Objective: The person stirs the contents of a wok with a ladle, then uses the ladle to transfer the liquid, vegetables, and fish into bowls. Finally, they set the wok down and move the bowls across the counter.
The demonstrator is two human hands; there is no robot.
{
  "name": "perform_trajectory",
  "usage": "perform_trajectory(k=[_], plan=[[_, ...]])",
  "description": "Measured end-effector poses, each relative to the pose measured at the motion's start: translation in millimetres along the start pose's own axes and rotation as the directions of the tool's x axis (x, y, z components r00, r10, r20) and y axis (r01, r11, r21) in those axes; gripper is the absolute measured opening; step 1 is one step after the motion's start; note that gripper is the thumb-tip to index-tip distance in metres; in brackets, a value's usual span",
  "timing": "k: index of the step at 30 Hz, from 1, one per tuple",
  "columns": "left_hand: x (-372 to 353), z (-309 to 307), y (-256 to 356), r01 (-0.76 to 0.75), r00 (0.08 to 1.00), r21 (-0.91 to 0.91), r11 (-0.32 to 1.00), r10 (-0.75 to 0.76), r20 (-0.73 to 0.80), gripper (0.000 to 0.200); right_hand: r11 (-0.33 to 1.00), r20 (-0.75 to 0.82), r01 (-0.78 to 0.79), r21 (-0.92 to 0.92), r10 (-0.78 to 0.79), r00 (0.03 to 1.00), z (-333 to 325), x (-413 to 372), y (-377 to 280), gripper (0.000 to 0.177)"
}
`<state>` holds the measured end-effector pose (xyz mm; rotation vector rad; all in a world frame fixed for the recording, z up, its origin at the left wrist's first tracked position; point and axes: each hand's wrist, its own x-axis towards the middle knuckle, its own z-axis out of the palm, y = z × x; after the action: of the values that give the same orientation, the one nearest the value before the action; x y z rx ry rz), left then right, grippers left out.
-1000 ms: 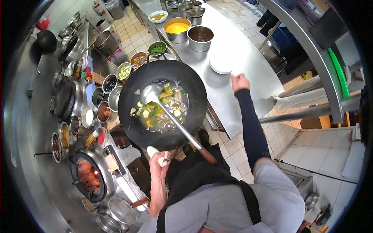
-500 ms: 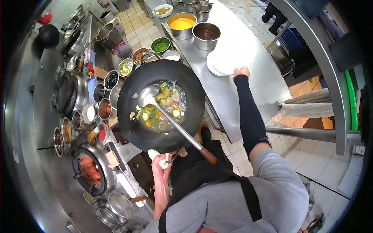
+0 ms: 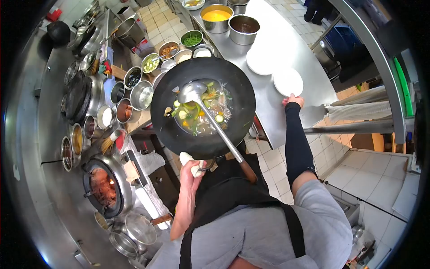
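My left hand (image 3: pixel 190 172) is closed around the near loop handle of a big black wok (image 3: pixel 165 127), with a folded white cloth (image 3: pixel 193 165) in its grip. Soup with sliced vegetables (image 3: pixel 201 117) fills the wok's bottom. A steel ladle (image 3: pixel 191 92) lies in it, its wooden-ended handle (image 3: pixel 247 172) resting over the near rim. At the right, my right hand (image 3: pixel 293 101) grips the near edge of a round white plate (image 3: pixel 288 81), over the steel table. Another white plate or stack (image 3: pixel 259 62) sits on the table, just left of the held one.
Pots of yellow liquid (image 3: pixel 216 17) and dark sauce (image 3: pixel 244 30) stand on the steel table (image 3: pixel 274 117). Ingredient bowls, including chopped greens (image 3: pixel 191 39), crowd the left of the wok. A glowing burner (image 3: pixel 104 187) is at lower left. Part of a person (image 3: pixel 317 12) shows far off.
My right hand has drawn one white plate right and nearer, apart from the other. The wok, held by my left hand, has shifted right and slightly away, toward the table.
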<state>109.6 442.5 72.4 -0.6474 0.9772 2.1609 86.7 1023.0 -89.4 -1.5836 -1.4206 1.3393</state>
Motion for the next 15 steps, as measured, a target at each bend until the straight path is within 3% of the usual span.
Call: perform_trajectory(k=[1, 3, 4, 5, 6, 7, 8, 10, 13, 14, 15], plan=[[0.1, -0.1, 0.3, -0.005, 1.000, 0.021, 1.000, 0.005, 0.010, 0.024, 0.982, 0.132, -0.101, 0.159, 0.081, 0.988, -10.8, -39.3, -25.3, 0.044], [-2.0, 3.2, 2.0, -0.012, 1.000, 0.070, 0.997, 0.012, -0.004, 0.021, 0.974, 0.357, 0.124, -0.191, -0.049, 0.933, -42.3, -88.9, -33.3, 0.049], [-1.3, 5.4, 1.0, -0.014, 1.000, 0.090, 0.996, 0.014, -0.006, 0.020, 0.972, 0.535, 0.128, -0.198, -0.002, 0.845, -62.4, -129.7, -26.7, 0.045], [-0.2, 5.8, -1.0, -0.015, 1.000, 0.093, 0.996, 0.016, -0.004, 0.026, 0.974, 0.736, 0.125, -0.191, 0.058, 0.674, -84.6, -164.6, -5.1, 0.042], [2.0, 3.2, -2.9, -0.013, 1.000, 0.107, 0.994, 0.012, 0.013, 0.026, 0.948, 0.835, 0.260, -0.184, 0.012, 0.549, -104.7, -226.5, -4.9, 0.038], [6.6, 0.6, -5.6, -0.013, 1.000, 0.118, 0.993, 0.010, 0.029, 0.026, 0.965, 0.909, 0.172, -0.198, 0.115, 0.401, -124.5, -281.6, -14.8, 0.039], [9.1, -1.2, -8.5, -0.013, 0.999, 0.133, 0.991, 0.007, 0.045, 0.027, 0.894, 0.933, 0.440, -0.081, -0.087, 0.348, -139.0, -324.6, -8.0, 0.047], [11.9, 1.1, -12.8, -0.007, 0.999, 0.149, 0.989, 0.000, 0.044, 0.028, 0.846, 0.908, 0.425, -0.321, 0.146, 0.394, -147.0, -376.9, -19.5, 0.052], [17.3, -1.1, -19.2, 0.006, 0.995, 0.163, 0.987, -0.022, 0.094, 0.028, 0.730, 0.766, 0.545, -0.412, -0.046, 0.641, -152.5, -393.4, -21.1, 0.046], [18.4, -1.0, -19.3, 0.017, 0.995, 0.170, 0.985, -0.033, 0.094, 0.031, 0.794, 0.752, 0.530, -0.299, -0.146, 0.643, -158.3, -395.0, -27.9, 0.038], [19.4, -0.9, -22.3, 0.027, 0.995, 0.184, 0.983, -0.044, 0.089, 0.033, 0.861, 0.740, 0.434, -0.267, -0.105, 0.664, -169.0, -390.0, -22.9, 0.035]])
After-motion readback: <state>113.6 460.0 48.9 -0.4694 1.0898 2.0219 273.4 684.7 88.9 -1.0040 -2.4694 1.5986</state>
